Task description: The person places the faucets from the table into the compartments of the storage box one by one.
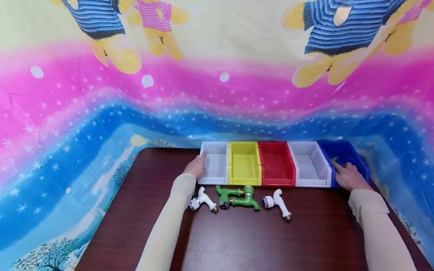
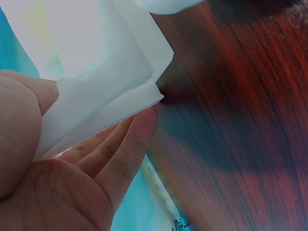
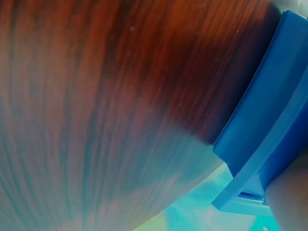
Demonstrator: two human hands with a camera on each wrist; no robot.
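My left hand (image 1: 196, 166) is at the leftmost white bin (image 1: 201, 181); in the left wrist view its thumb and fingers pinch the bin's side wall (image 2: 103, 113) from both sides. Over the front of the blue bin (image 1: 361, 160) at the right end is my right hand (image 1: 350, 177), its index finger stretched inward beside a small green piece (image 1: 335, 159). Whether that hand holds anything is hidden. The right wrist view shows only a sliver of the hand beside the blue bin's edge (image 3: 260, 110).
Between the end bins stand a yellow bin (image 1: 244, 181), a red bin (image 1: 278, 181) and a second white bin (image 1: 312, 182). Before them on the brown table (image 1: 257, 241) lie a white faucet (image 1: 204, 197), two green faucets (image 1: 245, 202) and another white faucet (image 1: 278, 201). A patterned cloth (image 1: 217, 98) hangs behind.
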